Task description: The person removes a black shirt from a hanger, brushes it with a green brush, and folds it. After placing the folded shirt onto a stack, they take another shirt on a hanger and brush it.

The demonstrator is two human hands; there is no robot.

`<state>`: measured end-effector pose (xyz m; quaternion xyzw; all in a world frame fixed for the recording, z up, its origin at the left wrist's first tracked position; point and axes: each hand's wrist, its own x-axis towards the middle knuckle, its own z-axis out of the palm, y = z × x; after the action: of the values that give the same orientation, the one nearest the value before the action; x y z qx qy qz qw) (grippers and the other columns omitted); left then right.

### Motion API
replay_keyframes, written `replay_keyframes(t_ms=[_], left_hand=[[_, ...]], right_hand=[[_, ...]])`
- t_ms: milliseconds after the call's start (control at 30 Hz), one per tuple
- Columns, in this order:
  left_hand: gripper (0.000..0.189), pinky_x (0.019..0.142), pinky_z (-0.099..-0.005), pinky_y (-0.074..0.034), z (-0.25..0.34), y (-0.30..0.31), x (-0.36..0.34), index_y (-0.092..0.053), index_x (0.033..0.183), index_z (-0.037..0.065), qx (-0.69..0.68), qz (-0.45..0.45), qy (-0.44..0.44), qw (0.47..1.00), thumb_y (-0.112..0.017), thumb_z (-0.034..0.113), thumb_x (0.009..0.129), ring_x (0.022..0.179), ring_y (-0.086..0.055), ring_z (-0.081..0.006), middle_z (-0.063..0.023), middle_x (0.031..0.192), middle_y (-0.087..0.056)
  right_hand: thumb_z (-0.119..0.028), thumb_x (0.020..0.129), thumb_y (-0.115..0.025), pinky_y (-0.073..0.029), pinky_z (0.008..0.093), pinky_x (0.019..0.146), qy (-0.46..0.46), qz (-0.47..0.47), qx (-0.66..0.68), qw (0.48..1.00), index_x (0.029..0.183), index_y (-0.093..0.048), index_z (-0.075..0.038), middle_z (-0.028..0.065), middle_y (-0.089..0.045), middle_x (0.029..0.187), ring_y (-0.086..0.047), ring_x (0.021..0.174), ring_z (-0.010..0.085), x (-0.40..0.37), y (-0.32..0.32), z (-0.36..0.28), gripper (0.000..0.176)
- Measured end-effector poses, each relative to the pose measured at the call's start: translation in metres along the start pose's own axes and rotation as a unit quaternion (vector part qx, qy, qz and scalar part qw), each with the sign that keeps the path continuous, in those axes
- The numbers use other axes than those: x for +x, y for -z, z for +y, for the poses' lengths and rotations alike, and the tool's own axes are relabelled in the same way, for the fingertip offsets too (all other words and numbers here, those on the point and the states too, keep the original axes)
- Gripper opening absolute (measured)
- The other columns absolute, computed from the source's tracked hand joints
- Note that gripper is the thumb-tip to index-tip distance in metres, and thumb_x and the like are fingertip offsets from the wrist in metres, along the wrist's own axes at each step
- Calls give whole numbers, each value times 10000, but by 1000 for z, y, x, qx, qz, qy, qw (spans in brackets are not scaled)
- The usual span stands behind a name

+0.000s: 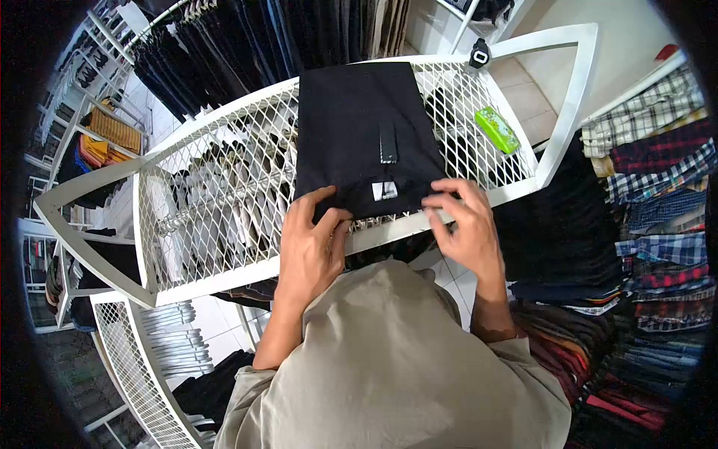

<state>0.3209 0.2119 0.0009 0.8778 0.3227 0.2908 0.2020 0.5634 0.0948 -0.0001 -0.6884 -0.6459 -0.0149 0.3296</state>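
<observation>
A folded black garment (351, 112) lies flat on a white metal mesh rack. Near its lower edge it shows a small white label (384, 191) and a dark hang tag (387, 144). My left hand (310, 239) is at the garment's near left corner, with bent fingers apart and the fingertips touching the cloth. At the near right corner is my right hand (467, 224), its fingers spread and curved by the edge. Neither hand visibly grips the cloth. Whether the thumbs reach under the edge cannot be made out.
The white rack (217, 277) has a raised rim and pointed ends. A green packet (496, 130) lies on its mesh; a black digital watch (479, 54) hangs on its far rim. Dark trousers (224, 45) hang behind. Folded checked shirts (662, 202) are stacked at right, and white hangers (176, 340) are at lower left.
</observation>
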Motion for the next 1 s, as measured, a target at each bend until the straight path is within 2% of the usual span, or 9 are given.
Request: replay_keyframes(t_ms=[100, 200, 300, 433, 533, 633, 767, 833, 1000], left_hand=[[148, 1013, -478, -461, -5, 14, -4, -723, 940, 33, 8, -30, -28, 999, -751, 71, 799, 1215, -580, -392, -192, 1305, -622], [165, 990, -463, -477, -12, 11, -4, -725, 956, 23, -44, -30, -68, 996, -768, 107, 820, 1168, -606, -379, -185, 1242, -656], [213, 936, -422, -502, -22, 6, 2, -738, 1040, 21, -2, 80, 58, 995, -729, 200, 925, 1068, -642, -348, -172, 1141, -687], [209, 787, -432, -524, -37, 1, 13, -739, 1056, 27, 89, 113, 128, 981, -696, 195, 938, 912, -671, -360, -167, 955, -699], [186, 663, -438, -529, -50, -8, 10, -743, 1045, 51, 69, 100, 172, 978, -688, 190, 934, 738, -690, -339, -150, 857, -694], [176, 663, -430, -529, -42, -6, 8, -748, 1016, 52, 68, 102, 199, 972, -685, 196, 936, 749, -693, -332, -141, 860, -700], [223, 662, -435, -528, -47, -4, -1, -756, 1027, 44, 109, 105, 184, 971, -691, 240, 942, 760, -686, -340, -141, 878, -678], [302, 706, -442, -536, -38, -1, -2, -758, 1064, 36, 117, 74, 216, 967, -716, 303, 928, 817, -683, -353, -154, 926, -664], [416, 797, -443, -527, -30, -8, -3, -751, 1100, 9, 131, 79, 217, 964, -774, 361, 880, 902, -649, -359, -172, 987, -632]], right_hand=[[-213, 790, -815, -454, 440, 917, 30, -41, 49, 997, 762, -701, -50, 103, -673, 1127, -629, 987, 309, -3, 8, 1, 201], [-218, 840, -799, -490, 401, 831, -28, 13, 128, 991, 733, -660, -21, 129, -696, 940, -652, 860, 292, 14, -2, 4, 264], [-241, 887, -765, -538, 396, 704, -99, 47, 147, 983, 993, -651, -1, 154, -699, 903, -693, 815, 309, 51, -32, 0, 286], [-207, 896, -733, -563, 451, 778, -142, -29, -25, 989, 1301, -559, -33, 160, -714, 905, -713, 870, 354, 78, -75, 5, 473], [-175, 901, -712, -558, 458, 832, -154, -75, 82, 982, 1374, -508, -36, 155, -724, 914, -711, 942, 383, 89, -72, 2, 533], [-170, 907, -707, -554, 455, 844, -196, -91, 167, 962, 1367, -510, -25, 151, -726, 902, -710, 923, 385, 95, -75, 16, 521], [-217, 949, -674, -518, 469, 827, -150, 109, -49, 981, 1295, -569, -7, 180, -666, 991, -651, 940, 361, 73, -66, 17, 419], [-362, 944, -681, -487, 476, 842, -162, 116, -115, 973, 1189, -671, 0, 172, -633, 1010, -615, 969, 360, 44, -56, 17, 438], [-379, 908, -728, -426, 495, 890, -214, 93, -157, 960, 1082, -717, -22, 150, -606, 1028, -571, 1000, 338, -17, -43, 3, 398]])
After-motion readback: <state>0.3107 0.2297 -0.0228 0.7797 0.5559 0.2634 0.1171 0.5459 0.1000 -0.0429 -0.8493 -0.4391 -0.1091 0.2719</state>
